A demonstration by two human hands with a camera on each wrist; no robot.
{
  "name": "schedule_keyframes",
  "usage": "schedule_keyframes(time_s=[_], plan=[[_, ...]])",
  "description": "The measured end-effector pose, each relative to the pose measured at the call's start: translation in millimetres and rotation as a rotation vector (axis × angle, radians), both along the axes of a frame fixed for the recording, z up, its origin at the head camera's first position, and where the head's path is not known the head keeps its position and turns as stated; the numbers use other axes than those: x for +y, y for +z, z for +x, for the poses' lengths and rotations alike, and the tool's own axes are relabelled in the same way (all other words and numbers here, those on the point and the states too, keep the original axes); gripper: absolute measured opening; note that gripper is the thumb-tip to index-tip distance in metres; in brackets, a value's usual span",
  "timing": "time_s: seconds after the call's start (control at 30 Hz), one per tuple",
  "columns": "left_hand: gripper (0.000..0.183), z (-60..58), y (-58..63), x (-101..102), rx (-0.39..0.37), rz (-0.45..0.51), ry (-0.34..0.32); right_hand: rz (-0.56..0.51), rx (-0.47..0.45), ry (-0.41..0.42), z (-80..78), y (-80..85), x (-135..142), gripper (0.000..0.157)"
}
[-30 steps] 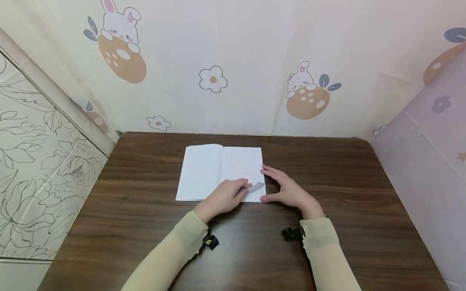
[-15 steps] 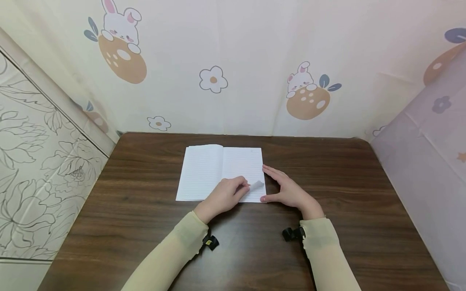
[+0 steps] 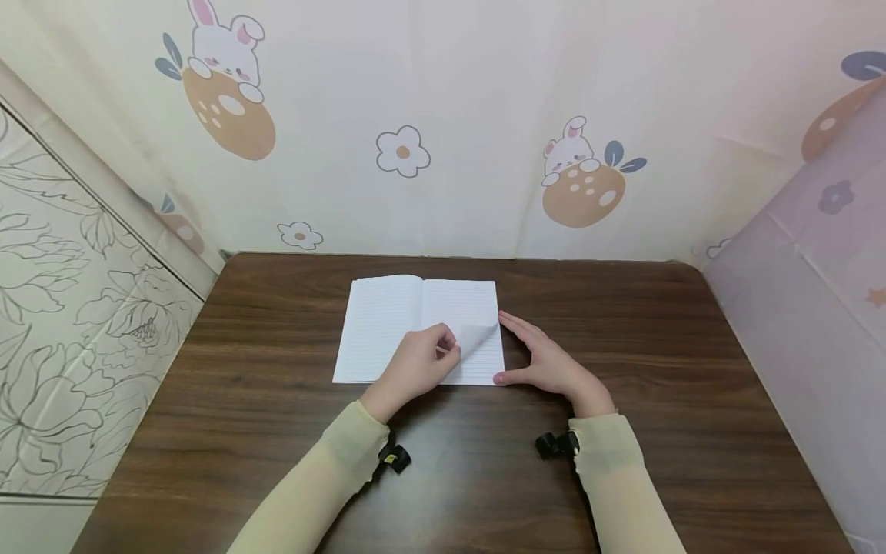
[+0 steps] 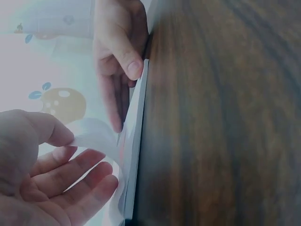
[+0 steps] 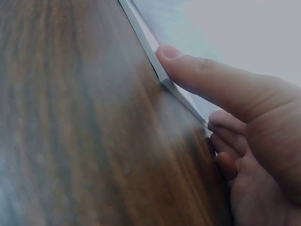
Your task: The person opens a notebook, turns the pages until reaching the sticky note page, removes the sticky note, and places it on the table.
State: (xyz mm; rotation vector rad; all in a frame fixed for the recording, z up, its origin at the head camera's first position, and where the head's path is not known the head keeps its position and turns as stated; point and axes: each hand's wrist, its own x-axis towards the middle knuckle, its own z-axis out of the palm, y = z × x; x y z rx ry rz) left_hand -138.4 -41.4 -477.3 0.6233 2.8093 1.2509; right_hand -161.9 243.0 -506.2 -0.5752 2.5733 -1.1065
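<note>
An open notebook [image 3: 379,327] with white lined pages lies on the table. My left hand [image 3: 415,362] is over the lower part of its right half, pinching a page [image 3: 474,337] by its lifted lower corner between thumb and fingers. In the left wrist view that page [image 4: 96,134] curves up from the stack to the thumb. My right hand [image 3: 550,365] rests at the notebook's right side, fingers extended along the edge. Its thumb [image 5: 171,59] presses on the lower right corner in the right wrist view.
The dark wood-grain table [image 3: 623,323] surrounds the notebook on all sides. Behind it hangs a pale curtain [image 3: 477,154] with rabbit and flower prints. Floral-patterned panels [image 3: 83,331] stand at the left. Black straps with small devices [image 3: 394,458] sit on both wrists.
My left hand has moved a little left and away from me, drawing the page corner up and over so more of the page folds back. The right hand has stayed in place.
</note>
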Motion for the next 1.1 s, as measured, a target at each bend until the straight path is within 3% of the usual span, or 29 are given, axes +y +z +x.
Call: schedule_keyframes(time_s=[0.17,0.6,0.9,1.1], plan=[[0.010,-3.0,0.4,-5,0.024,0.037,0.053,0.004,0.000,0.000,0.0,-1.0,1,0.114],[0.007,-4.3,6.6,-9,0.053,0.123,0.100,0.005,-0.004,0.017,0.9,-0.8,0,0.111],[0.026,-5.4,10.4,-12,0.078,0.189,0.165,0.004,0.008,0.020,1.4,0.5,-1,0.107],[0.027,-7.9,12.8,-17,0.077,0.210,0.213,-0.003,0.007,0.028,1.7,0.9,-1,0.106]])
